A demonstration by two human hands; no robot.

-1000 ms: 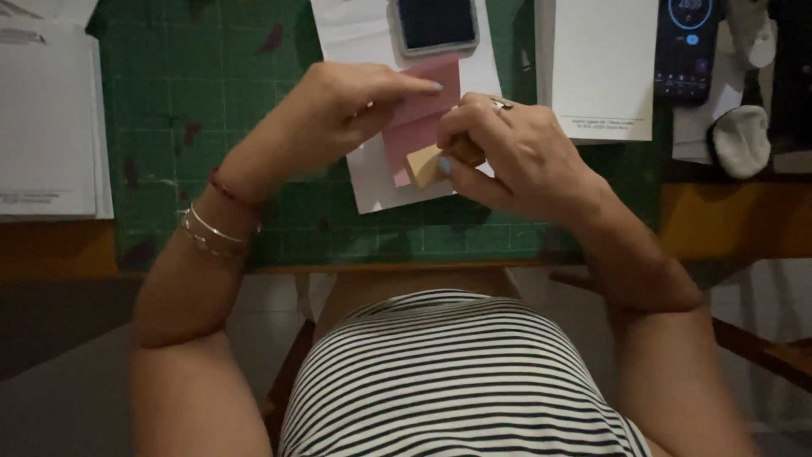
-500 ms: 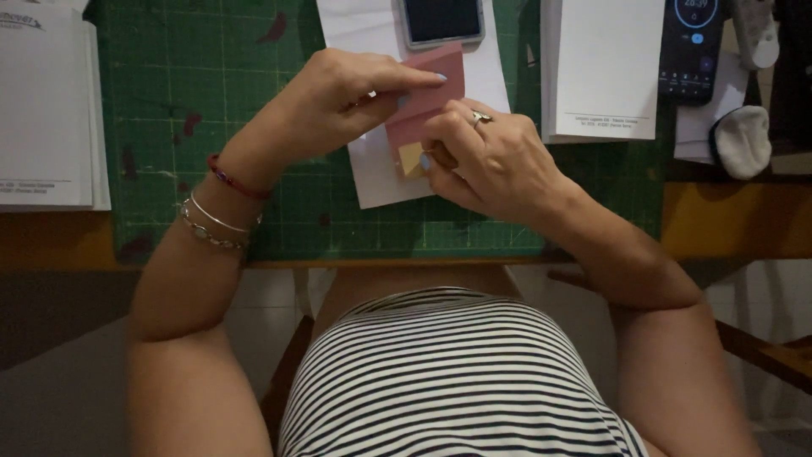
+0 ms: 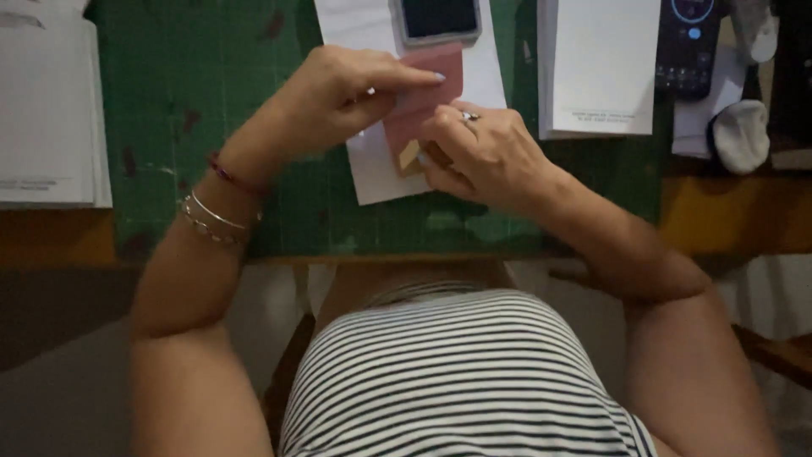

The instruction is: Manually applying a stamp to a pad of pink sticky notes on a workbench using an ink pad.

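Both hands hold one pink paper (image 3: 427,93): left hand (image 3: 338,97) presses its top edge, right hand (image 3: 482,152) pinches the lower part; folding seems only partly done.

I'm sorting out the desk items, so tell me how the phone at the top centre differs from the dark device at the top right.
The phone has a light, silvery rim and a blank dark screen; the dark device has a black body and a lit screen with blue marks. The phone lies on a white sheet just above the pink paper; the dark device lies to the right of a white booklet. Both lie flat, face up, cut off by the frame's top edge.
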